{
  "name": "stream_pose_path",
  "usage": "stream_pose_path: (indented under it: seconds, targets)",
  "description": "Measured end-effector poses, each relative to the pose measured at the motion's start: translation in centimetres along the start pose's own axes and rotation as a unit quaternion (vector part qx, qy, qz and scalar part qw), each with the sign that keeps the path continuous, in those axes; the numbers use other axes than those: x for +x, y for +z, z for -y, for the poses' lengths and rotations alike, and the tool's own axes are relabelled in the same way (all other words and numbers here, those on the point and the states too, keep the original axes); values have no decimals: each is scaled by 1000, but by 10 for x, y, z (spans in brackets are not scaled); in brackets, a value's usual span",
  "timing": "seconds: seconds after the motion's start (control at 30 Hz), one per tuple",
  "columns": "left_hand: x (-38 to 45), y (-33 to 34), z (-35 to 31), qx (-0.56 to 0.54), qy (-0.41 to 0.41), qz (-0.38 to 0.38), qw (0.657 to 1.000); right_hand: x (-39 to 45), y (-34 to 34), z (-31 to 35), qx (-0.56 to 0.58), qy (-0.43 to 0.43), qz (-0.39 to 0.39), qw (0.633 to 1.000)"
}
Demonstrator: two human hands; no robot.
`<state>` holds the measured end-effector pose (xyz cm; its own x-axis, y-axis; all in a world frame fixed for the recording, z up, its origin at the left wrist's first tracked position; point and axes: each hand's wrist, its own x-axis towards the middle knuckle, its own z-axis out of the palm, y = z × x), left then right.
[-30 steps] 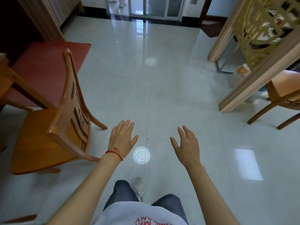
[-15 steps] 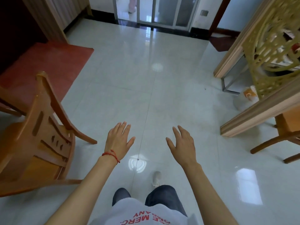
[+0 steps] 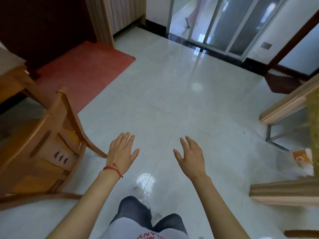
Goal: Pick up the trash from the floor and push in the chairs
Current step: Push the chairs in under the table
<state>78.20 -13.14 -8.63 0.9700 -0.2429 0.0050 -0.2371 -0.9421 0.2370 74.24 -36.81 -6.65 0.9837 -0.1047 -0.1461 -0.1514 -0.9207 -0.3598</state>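
Walking on, we are drawing level with the wooden chair (image 3: pixel 46 152), now just left of our left hand (image 3: pixel 121 152); both hands are spread wide, holding nothing, right hand (image 3: pixel 190 156) alike. It looks stiff and heavy, so we would be gripping its top rail.

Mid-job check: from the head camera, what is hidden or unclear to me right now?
- Orange-and-white bag-like item on the pale tiled floor: blurred, partly behind the carved screen; cannot tell if trash.
- Wooden chair: seat front cut off by left edge.
- Wooden table: top out of frame.
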Motion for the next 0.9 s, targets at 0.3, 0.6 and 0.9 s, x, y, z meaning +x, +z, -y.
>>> stream_pose_path:
  seconds: [0.3, 0.6, 0.9]
  targets:
    - [47, -20, 56, 6, -129, -22, 991, 111, -3, 66, -19, -124, 43, 991]
    - [24, -33, 90, 14, -325, -45, 945, 175, 18, 140, -36, -295, 116, 948]
    - [-16, -40, 64, -19, -549, -121, 827, 204, 28, 205, -75, -502, 202, 837]
